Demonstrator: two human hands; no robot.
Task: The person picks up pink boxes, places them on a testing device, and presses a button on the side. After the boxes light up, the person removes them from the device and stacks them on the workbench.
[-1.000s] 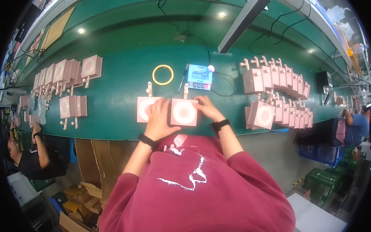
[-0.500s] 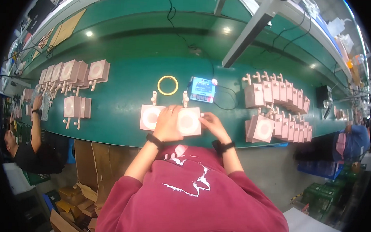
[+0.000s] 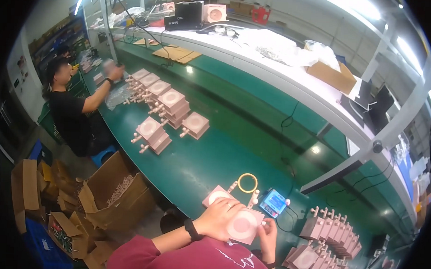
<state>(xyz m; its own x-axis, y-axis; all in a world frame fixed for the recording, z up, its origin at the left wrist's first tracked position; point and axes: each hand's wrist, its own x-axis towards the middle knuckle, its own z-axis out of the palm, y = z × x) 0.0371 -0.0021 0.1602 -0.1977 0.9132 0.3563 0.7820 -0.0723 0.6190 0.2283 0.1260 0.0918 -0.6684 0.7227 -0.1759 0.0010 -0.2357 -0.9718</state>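
Observation:
Two pale pink square boxes lie at the table's near edge, each with a round ring on its top face. The left box (image 3: pixel 217 195) is partly covered by my left hand (image 3: pixel 219 219), whose fingers reach over the left side of the right box (image 3: pixel 243 225) and grip it. On that box's right side is a small white knob (image 3: pixel 263 223); my right hand (image 3: pixel 269 235) closes its thumb and fingers around it. Pink peg-like stems (image 3: pixel 254 197) stick out from the boxes' far sides. Beyond them lie a yellow ring (image 3: pixel 247 183) and a blue device with a screen (image 3: pixel 274 203).
Rows of similar boxes (image 3: pixel 324 226) stand at the right, and stacks of them (image 3: pixel 171 100) toward the far left. A grey metal shelf post (image 3: pixel 342 165) rises beyond the device. Open cartons (image 3: pixel 111 197) sit on the floor at left, where another person (image 3: pixel 71 106) works.
The view has swung left and up, bringing in the shelf, the cartons and the other person. Both my hands stay on the right box.

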